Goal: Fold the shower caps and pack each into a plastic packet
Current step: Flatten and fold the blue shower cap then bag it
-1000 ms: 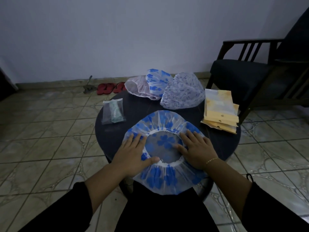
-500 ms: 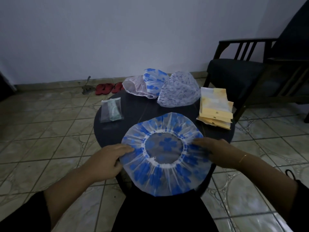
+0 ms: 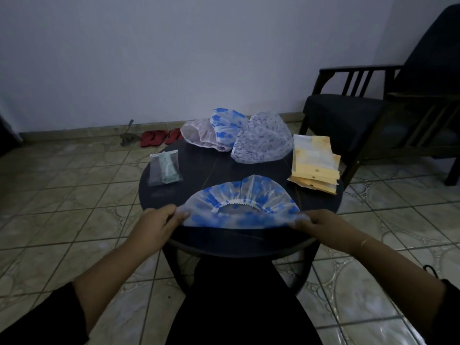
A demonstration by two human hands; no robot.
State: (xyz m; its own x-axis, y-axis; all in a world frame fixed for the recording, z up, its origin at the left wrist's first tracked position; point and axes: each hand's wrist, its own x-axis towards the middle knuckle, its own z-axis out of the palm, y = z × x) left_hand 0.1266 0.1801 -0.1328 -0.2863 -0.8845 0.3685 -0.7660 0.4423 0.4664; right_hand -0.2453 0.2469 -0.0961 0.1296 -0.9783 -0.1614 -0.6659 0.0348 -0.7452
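Head camera looked down on a round dark counter (image 3: 249, 168) where a person sat with both arms stretched forward. Between the two hands lay a blue-flowered shower cap (image 3: 240, 205), folded in half into a half-moon. Its long axis ran straight across from one hand to the other, the straight folded edge lying nearest the person and the curved edge bulging away toward the far side of the counter. The white elastic rim showed as a small arch in its middle.

The left hand (image 3: 159, 225) pinched the cap's left corner, thumb and fingers curled closed on the plastic. The right hand (image 3: 321, 225) gripped the opposite corner in the same way, fingers closed over the tip, a thin bracelet (image 3: 364, 242) at the wrist.

Beyond the left hand, farther out on the counter, sat a clear packet (image 3: 165, 166) with something greenish folded inside. Beyond the right hand lay a stack of yellow and clear empty packets (image 3: 315, 165), reaching the counter's rim. Far ahead of both hands sat three loose caps bunched together: a pinkish one (image 3: 199, 134), a blue-flowered one (image 3: 227, 124) and a pale small-print one (image 3: 263, 139).

On the tiled floor (image 3: 62, 195) past the counter lay red sandals (image 3: 159, 136) by the wall, and a dark armchair (image 3: 368, 113) stood off to the right hand's side.
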